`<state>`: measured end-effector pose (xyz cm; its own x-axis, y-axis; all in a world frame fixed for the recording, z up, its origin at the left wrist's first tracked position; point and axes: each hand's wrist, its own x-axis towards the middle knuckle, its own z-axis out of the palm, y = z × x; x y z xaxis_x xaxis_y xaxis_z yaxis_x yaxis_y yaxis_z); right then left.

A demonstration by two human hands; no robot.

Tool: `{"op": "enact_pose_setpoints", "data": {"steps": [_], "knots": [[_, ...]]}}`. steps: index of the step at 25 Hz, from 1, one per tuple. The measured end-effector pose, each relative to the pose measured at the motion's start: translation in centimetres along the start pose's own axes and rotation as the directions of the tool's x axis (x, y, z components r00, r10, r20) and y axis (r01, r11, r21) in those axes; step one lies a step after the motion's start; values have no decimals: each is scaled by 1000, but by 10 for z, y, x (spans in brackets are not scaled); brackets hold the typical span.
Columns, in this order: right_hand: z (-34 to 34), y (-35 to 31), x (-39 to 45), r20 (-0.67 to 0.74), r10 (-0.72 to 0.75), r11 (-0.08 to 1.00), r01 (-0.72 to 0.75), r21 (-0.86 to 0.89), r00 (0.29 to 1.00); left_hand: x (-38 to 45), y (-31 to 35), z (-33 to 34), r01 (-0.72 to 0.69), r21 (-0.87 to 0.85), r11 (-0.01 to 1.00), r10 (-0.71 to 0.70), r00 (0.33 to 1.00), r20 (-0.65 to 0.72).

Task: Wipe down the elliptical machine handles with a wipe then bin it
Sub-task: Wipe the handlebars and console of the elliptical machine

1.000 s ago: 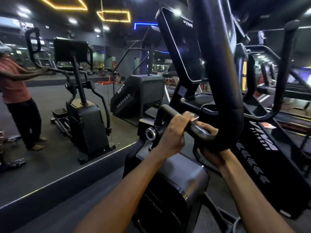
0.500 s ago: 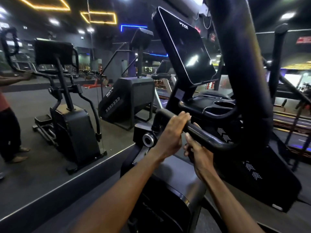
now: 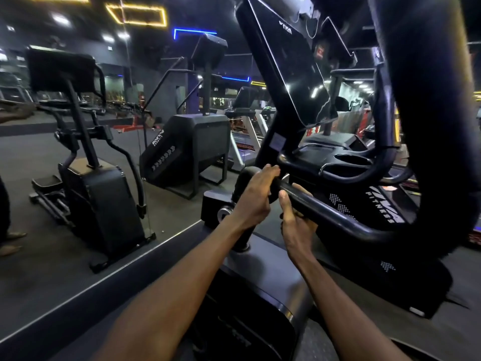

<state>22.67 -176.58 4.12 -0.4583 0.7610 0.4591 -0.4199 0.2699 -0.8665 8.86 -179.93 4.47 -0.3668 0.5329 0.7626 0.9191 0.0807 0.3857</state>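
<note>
Since half a second ago the right hand (image 3: 296, 225) has slid a little down from the black tubular elliptical handle bar (image 3: 325, 212), its thumb now upright against the near side of the bar and its fingers (image 3: 303, 188) hooked over the top, while the view has swung slightly so the console sits higher. Left of it, the left hand (image 3: 253, 198) lies on the bend of the same bar, fingers (image 3: 270, 169) curled over the top and gripping it. The two hands sit just beside each other, nearly touching. Whether a wipe is tucked under either hand cannot be told; none shows between fingers and bar.

The bar runs from the bend near the left hand down and right, then curves into a thick black upright arm (image 3: 426, 126). Behind the hands rises the glossy black slanted console screen (image 3: 283, 63), with a black cup-holder tray (image 3: 346, 158) below it. Beneath the forearms lies the grey and black drive housing (image 3: 263, 290). To the left, a wall mirror (image 3: 78, 194) reflects another elliptical and a black stair machine (image 3: 187, 149).
</note>
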Motion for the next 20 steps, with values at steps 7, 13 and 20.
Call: {"op": "enact_pose_setpoints", "data": {"steps": [7,13,20], "knots": [[-5,3,6,-1,-41,999,41,-25,999,15,-27,0,114,-61,992,-118,991,-68],[5,12,10,-15,-3,999,4,44,1000,27,-40,1,224,-18,974,-225,974,-1],[36,21,15,-93,110,987,-98,130,990,40,-84,-2,353,-50,934,-348,934,82]]}}
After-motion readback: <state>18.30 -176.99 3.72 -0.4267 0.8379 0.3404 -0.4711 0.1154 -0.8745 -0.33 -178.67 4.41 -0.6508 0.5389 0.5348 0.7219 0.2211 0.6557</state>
